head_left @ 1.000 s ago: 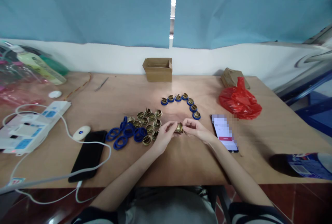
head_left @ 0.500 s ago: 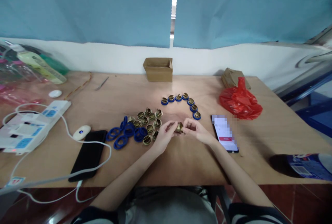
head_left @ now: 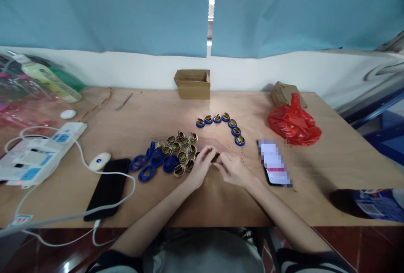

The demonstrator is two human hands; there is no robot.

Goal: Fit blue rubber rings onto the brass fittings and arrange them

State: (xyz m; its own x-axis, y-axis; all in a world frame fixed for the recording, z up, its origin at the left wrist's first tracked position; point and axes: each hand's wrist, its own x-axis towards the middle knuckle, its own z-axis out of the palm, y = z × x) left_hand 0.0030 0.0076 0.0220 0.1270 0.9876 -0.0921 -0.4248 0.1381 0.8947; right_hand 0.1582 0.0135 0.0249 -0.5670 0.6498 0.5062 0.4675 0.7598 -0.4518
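A small round brass-coloured metal piece [head_left: 215,157] is pinched between my two hands, mostly hidden by the fingers. My left hand [head_left: 201,167] grips it from the left with thumb and fingers. On the other side my right hand [head_left: 234,168] has its fingers closed on the same piece. Left of the hands lie several loose brass pieces [head_left: 182,156] with upright flaps, and beside them a pile of blue rings [head_left: 147,172]. Beyond the hands, several brass pieces seated in blue rings [head_left: 236,131] form a curved row. Faint thin curved shapes [head_left: 242,155] show by my right knuckles.
A phone with a lit screen [head_left: 274,163] and a red plastic bag [head_left: 294,123] lie right, a dark bottle [head_left: 369,203] near the front. An open cardboard box [head_left: 194,89] stands behind. Left are a black phone [head_left: 109,191], white cables and a power strip [head_left: 67,138].
My right hand has turned over and shifted slightly toward me, its back now more in view. The brass piece between the fingers is tilted and more covered. My left hand has barely moved.
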